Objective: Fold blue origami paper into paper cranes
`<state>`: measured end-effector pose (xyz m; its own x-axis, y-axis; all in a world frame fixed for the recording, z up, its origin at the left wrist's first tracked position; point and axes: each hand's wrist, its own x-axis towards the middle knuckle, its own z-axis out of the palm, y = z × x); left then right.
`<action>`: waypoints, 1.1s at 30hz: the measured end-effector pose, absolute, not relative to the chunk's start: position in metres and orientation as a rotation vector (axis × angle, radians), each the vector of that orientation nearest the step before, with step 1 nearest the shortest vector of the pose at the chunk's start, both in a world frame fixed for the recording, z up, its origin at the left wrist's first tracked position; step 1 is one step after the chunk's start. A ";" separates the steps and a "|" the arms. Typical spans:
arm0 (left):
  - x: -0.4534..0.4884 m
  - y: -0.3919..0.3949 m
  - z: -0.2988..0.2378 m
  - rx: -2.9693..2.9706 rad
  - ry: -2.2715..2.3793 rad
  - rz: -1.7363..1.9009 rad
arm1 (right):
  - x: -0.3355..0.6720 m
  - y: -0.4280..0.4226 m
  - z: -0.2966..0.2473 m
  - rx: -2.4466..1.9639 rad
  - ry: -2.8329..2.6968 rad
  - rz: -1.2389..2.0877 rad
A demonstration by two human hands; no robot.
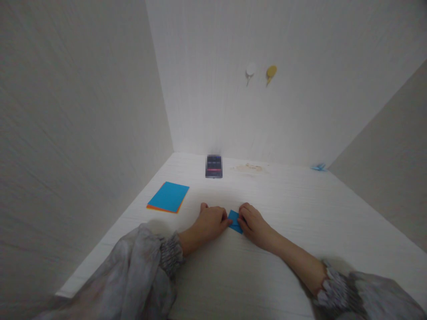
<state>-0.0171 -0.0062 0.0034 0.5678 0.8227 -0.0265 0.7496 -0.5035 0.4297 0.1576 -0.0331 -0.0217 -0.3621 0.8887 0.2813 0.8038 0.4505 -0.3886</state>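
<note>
A small folded piece of blue paper (pixel 235 221) lies on the white table (pixel 283 200) between my two hands. My left hand (pixel 210 222) rests knuckles up, its fingers curled and pinching the paper's left edge. My right hand (pixel 254 223) presses its curled fingers on the paper's right side. Both hands lie flat against the tabletop. Grey patterned sleeves cover my forearms.
A stack of square sheets (pixel 168 197), blue on top with orange beneath, lies to the left. A dark phone (pixel 214 166) lies near the back wall. A small blue folded object (pixel 319 167) sits in the far right corner. Two hooks (pixel 260 74) hang on the wall.
</note>
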 end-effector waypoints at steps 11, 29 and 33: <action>-0.017 -0.007 0.003 2.416 1.273 0.269 | 0.156 -0.034 -0.020 -1.465 -2.274 0.212; -0.017 -0.007 0.001 2.423 1.254 0.290 | 0.155 -0.039 -0.014 -1.556 -2.234 0.219; -0.018 -0.008 0.003 2.422 1.258 0.279 | 0.155 -0.037 -0.016 -1.591 -2.204 0.226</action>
